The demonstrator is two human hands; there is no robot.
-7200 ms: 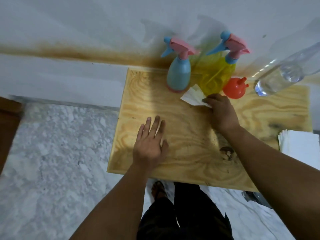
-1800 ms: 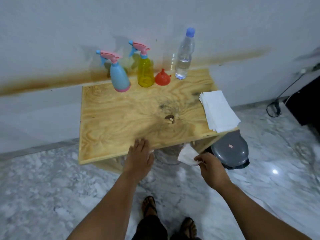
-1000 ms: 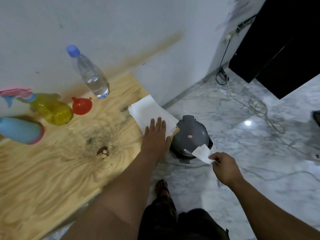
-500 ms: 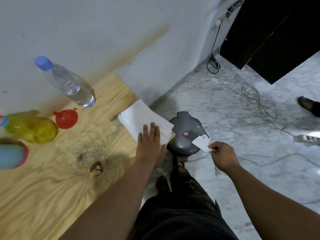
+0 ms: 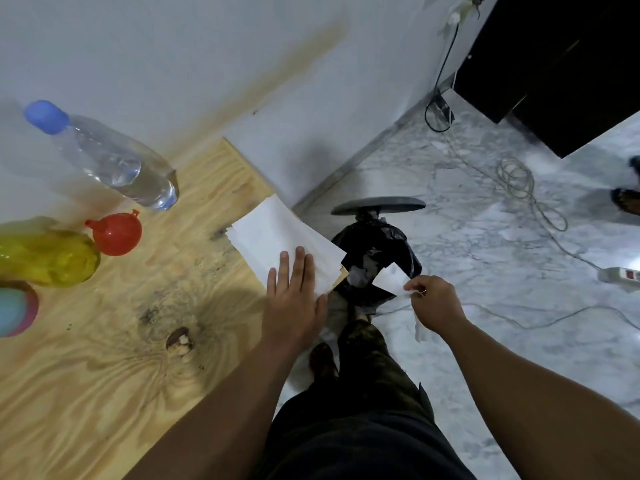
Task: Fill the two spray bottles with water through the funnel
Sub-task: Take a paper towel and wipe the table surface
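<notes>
The yellow spray bottle [image 5: 48, 258] and the blue spray bottle [image 5: 14, 308] stand at the left edge of the wooden table [image 5: 104, 375], partly cut off. A red funnel [image 5: 116, 233] lies beside them, and a clear water bottle with a blue cap [image 5: 114, 161] stands behind it. My left hand [image 5: 294, 299] rests flat on the table's corner, fingers on a stack of white napkins [image 5: 280, 237]. My right hand [image 5: 433, 303] pinches a used white napkin [image 5: 389, 280] over the open pedal bin [image 5: 375, 258].
The bin's grey lid [image 5: 379, 204] stands raised, with a black liner inside. White cables [image 5: 519, 181] and a power strip [image 5: 621, 277] lie on the marble floor. A dark cabinet [image 5: 561, 64] stands at the upper right. Someone's shoes [image 5: 628, 199] show at the right edge.
The bin's lid has swung up, showing the black liner. My right hand still holds the napkin, now over the bin's opening. My left hand stayed on the napkin stack.
</notes>
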